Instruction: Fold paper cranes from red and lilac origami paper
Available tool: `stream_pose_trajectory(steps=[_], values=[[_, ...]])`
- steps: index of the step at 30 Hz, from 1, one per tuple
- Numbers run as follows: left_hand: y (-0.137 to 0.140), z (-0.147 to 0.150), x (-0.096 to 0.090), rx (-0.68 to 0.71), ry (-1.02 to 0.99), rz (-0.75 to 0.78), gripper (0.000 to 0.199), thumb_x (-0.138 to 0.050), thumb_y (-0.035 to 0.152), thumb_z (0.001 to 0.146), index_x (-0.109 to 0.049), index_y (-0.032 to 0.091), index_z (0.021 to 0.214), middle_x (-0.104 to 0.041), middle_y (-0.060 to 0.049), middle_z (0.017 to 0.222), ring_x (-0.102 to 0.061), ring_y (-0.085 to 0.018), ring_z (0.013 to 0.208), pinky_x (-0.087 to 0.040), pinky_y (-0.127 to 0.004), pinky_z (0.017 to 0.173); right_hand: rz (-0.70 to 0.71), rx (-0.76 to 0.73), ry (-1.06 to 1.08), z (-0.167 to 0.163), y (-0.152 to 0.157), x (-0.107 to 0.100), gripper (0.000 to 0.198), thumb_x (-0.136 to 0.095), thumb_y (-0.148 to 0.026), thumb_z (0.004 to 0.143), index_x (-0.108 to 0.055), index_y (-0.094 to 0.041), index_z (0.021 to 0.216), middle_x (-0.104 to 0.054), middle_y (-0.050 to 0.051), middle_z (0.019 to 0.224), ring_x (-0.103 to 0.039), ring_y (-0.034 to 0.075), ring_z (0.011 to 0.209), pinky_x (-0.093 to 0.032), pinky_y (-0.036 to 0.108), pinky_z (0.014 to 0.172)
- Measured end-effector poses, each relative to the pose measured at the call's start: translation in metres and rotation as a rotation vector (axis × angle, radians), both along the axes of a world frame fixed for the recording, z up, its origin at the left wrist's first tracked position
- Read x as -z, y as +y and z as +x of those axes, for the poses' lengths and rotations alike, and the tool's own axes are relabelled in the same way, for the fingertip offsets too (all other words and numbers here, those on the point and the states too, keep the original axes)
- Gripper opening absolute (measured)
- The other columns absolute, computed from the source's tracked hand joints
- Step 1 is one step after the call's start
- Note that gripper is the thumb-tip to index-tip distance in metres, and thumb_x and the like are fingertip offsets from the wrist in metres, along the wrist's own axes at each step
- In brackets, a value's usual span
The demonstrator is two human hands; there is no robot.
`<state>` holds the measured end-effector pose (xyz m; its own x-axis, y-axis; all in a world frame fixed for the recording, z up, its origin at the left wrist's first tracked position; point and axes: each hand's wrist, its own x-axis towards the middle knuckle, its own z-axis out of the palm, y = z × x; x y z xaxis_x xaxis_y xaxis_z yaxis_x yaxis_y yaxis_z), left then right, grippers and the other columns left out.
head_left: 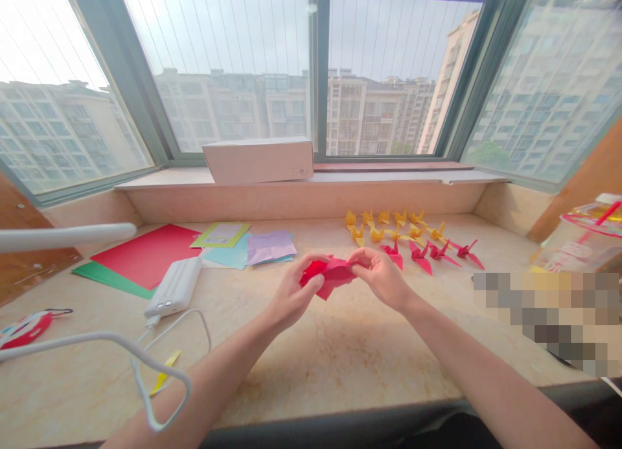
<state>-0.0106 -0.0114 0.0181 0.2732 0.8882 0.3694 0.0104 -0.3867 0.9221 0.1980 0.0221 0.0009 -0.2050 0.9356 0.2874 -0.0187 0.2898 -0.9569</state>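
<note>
A partly folded piece of red origami paper (331, 277) is held up between both hands over the stone counter. My left hand (302, 286) grips its left side, thumb in front and fingers behind. At the paper's right end, my right hand (376, 272) pinches an edge between thumb and fingertips. Just beyond my right hand stand several red paper cranes (420, 257) in a row. Behind those are rows of yellow paper cranes (396, 219).
Left of my hands lie purple paper (271, 247), blue paper (227, 253), red sheets (153, 254) and a green sheet (114, 279). A white power bank (175, 286) trails a white cable (187, 384). A drink cup (578, 235) stands right; a white box (260, 162) rests on the sill.
</note>
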Motion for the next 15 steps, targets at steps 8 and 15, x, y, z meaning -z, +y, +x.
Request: stream_pose_trajectory(steps=[8, 15], values=[[0.007, -0.003, -0.004, 0.005, 0.007, -0.309, 0.050, -0.057, 0.056, 0.087, -0.060, 0.016, 0.117, -0.071, -0.005, 0.078, -0.069, -0.018, 0.065, -0.050, -0.025, 0.058, 0.191, 0.026, -0.247, -0.001, -0.004, 0.007, 0.013, -0.065, -0.027, 0.082, -0.075, -0.021, 0.088, -0.076, 0.005, 0.088, -0.070, 0.022, 0.084, -0.054, 0.036, 0.078], [0.005, -0.001, 0.001, 0.063, 0.185, -0.330, 0.047, -0.060, 0.057, 0.084, -0.070, 0.011, 0.084, -0.070, -0.008, 0.071, -0.065, -0.018, 0.062, -0.047, -0.023, 0.052, 0.203, -0.087, -0.166, -0.003, -0.008, 0.005, 0.015, -0.066, -0.031, 0.084, -0.077, -0.021, 0.083, -0.077, 0.007, 0.095, -0.071, 0.023, 0.091, -0.056, 0.038, 0.082]])
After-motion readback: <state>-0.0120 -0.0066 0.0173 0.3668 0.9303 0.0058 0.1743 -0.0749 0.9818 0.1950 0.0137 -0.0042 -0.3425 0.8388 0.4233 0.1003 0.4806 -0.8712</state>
